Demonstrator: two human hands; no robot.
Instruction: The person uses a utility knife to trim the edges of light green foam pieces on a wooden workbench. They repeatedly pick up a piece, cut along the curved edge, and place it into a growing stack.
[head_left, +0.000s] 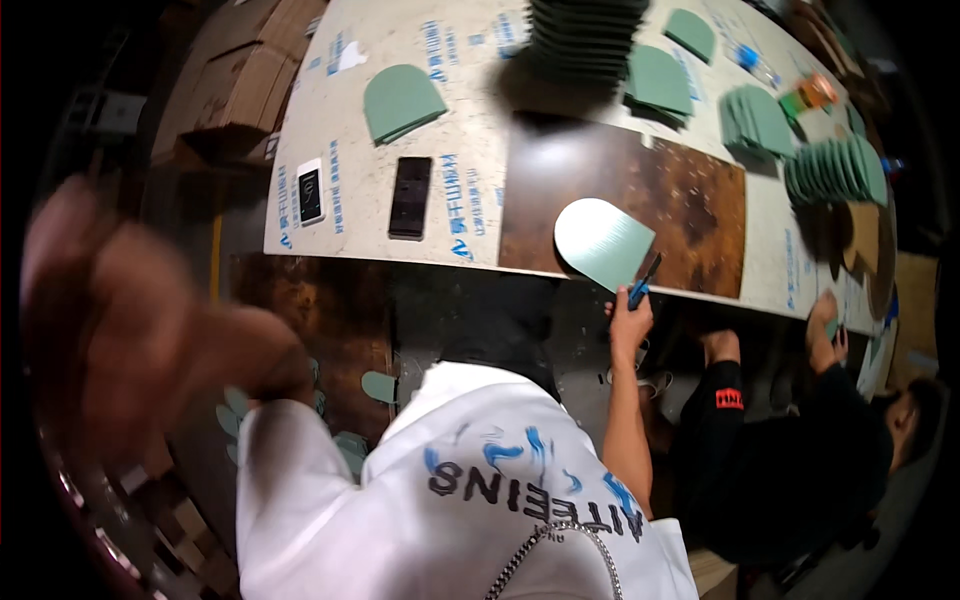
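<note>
My right hand (pixel 630 325) is closed around a blue-handled cutting knife (pixel 640 288) at the table's front edge. The dark end of the knife points up and away from me. Right beside it, a light green arch-shaped piece (pixel 603 238) lies on a brown board (pixel 695 200), one corner close to my fingers; whether they touch it I cannot tell. Far off to the left, my left hand (pixel 120 310) is raised near the camera, away from the table. Motion smears its fingers, so their pose and anything in them cannot be made out.
Tall green stacks (pixel 585 40) stand at the back, with more green pieces (pixel 755 120) on the right. A black phone (pixel 410 198) and a white phone (pixel 311 192) lie left. Cardboard boxes (pixel 225 95) sit beyond the table. A co-worker in black (pixel 790 460) works close on my right.
</note>
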